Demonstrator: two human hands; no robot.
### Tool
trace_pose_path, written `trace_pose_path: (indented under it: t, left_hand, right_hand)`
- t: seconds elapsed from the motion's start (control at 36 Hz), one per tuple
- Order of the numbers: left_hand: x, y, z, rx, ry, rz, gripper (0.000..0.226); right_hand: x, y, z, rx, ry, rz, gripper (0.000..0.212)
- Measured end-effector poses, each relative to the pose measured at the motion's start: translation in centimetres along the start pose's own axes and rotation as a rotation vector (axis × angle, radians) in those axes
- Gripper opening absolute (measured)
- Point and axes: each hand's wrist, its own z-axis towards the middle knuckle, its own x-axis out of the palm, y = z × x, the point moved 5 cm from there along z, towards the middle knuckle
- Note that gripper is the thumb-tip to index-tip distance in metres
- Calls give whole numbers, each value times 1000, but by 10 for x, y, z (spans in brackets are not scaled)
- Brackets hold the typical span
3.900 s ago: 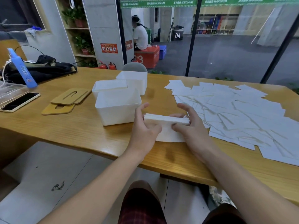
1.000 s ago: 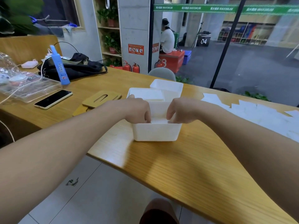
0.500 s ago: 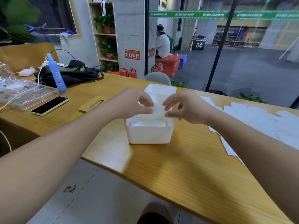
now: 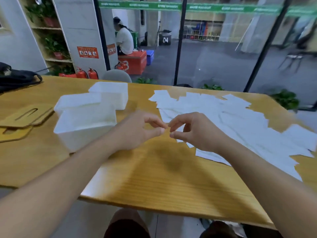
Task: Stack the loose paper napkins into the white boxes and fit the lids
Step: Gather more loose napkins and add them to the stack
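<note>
From my remote seat the wooden table (image 4: 163,177) fills most of the view; its near edge runs just above my knees, and a bare stretch of top lies between that edge and my hands. The loose napkins (image 4: 231,121) spread across the right half, reaching close to the far edge and the right end. Three white boxes (image 4: 85,124) cluster left of centre, touching or nearly so, all without lids; blur hides what is inside them. The wooden lids (image 4: 25,117) lie stacked at the left, beside the boxes. A black bag (image 4: 17,79) sits at the far left corner.

My left hand (image 4: 137,131) and right hand (image 4: 193,131) hover above the table between boxes and napkins, fingertips almost meeting, fingers loosely curled; neither holds anything that I can make out.

Beyond the glass, a black case (image 4: 165,39) reads "04". A green banner (image 4: 188,6) carries white lettering, too blurred to read, and the red sign (image 4: 87,52) on the pillar is likewise illegible.
</note>
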Motion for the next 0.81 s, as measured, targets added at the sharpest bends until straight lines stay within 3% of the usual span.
trace_pose_path:
  t: [0.19,0.44,0.61,0.81]
  left_hand:
    - [70,15,35,-21,-23,-88,8]
    - [93,35,89,-130,-145,12,24]
    - [113,45,95,-146,-12,163,44]
    - [109,42,93,-117,-12,113,32]
  right_hand:
    - [-16,-67,-11,78,-114,-58,17]
    - [-28,-103,18,115,-135,-213,22]
    - [-27,-106,12,28,-150,-387,25]
    - [-22,-98,21,4,-262,-370,12]
